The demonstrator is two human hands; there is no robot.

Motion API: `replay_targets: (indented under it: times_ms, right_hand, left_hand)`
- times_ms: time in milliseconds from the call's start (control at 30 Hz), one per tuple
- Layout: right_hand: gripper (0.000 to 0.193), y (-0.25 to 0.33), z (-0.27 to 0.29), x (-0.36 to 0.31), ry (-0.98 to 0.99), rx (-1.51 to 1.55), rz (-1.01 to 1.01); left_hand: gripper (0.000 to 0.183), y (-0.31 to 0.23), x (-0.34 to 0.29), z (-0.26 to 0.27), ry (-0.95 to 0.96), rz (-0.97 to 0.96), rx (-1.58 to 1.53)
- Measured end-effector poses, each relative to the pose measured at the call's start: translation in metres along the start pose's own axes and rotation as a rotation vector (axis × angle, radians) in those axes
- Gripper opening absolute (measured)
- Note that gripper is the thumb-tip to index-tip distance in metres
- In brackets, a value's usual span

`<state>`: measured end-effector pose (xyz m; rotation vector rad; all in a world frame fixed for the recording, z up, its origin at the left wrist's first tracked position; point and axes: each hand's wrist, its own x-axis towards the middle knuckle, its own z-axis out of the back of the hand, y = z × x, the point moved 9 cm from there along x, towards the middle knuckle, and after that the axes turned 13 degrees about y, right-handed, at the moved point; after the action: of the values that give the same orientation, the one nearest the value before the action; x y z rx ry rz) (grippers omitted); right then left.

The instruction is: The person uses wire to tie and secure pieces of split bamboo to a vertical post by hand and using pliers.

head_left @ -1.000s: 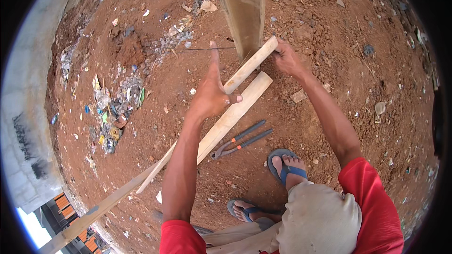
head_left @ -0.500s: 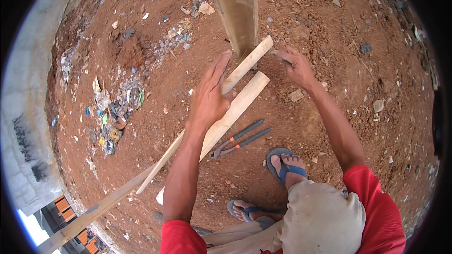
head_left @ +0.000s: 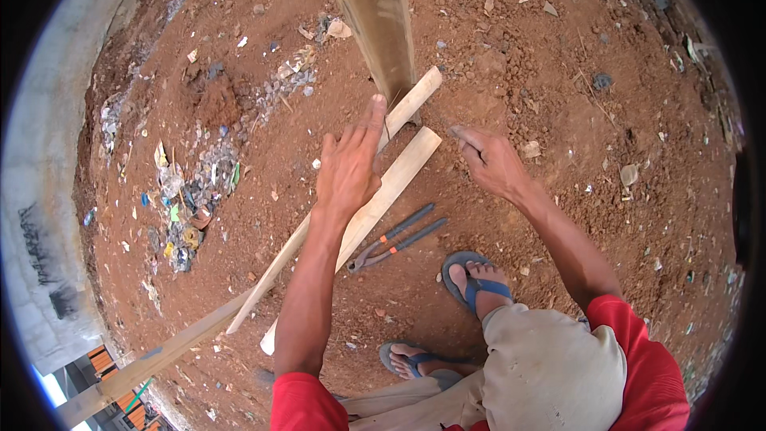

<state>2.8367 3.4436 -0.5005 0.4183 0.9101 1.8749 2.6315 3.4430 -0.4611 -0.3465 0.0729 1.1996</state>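
My left hand (head_left: 349,164) lies over the upper narrow wooden strip (head_left: 418,96), gripping it with the index finger stretched along it toward the post. That strip crosses in front of the foot of an upright wooden post (head_left: 381,24). A second, pale wooden strip (head_left: 403,169) runs beside it, below my left hand. To the right of both strip ends is my right hand (head_left: 493,164), apart from the wood. Its fingers are curled and pinched together; whatever may be between them is too small to make out.
Long-handled pincers (head_left: 396,239) with dark grips and orange bands lie on the reddish soil near my sandalled feet (head_left: 479,283). A long timber (head_left: 152,363) slants in at lower left. Left are a litter heap (head_left: 187,211) and a grey concrete wall (head_left: 40,175).
My right hand has drawn back from the strip's end and curled its stretched fingers. My left hand stays on the upper strip. The whole view has shifted slightly.
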Motion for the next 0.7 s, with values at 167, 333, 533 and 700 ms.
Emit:
replay_targets:
  times_ms: [167, 333, 533, 700]
  right_hand:
    - [0.029, 0.022, 0.010, -0.001, 0.048, 0.004, 0.004]
    - [0.026, 0.029, 0.015, -0.005, -0.008, 0.027, 0.072]
    - [0.022, 0.035, 0.019, -0.008, -0.018, 0.060, 0.107]
    - [0.027, 0.035, 0.020, -0.013, 0.005, 0.067, 0.149]
  left_hand:
    - [0.104, -0.003, 0.002, 0.000, -0.008, -0.045, 0.021]
    - [0.104, -0.004, 0.003, -0.002, 0.051, -0.030, 0.008]
    - [0.105, -0.005, 0.004, -0.001, 0.064, -0.028, 0.011]
    - [0.103, -0.007, 0.006, 0.000, 0.094, -0.009, 0.001]
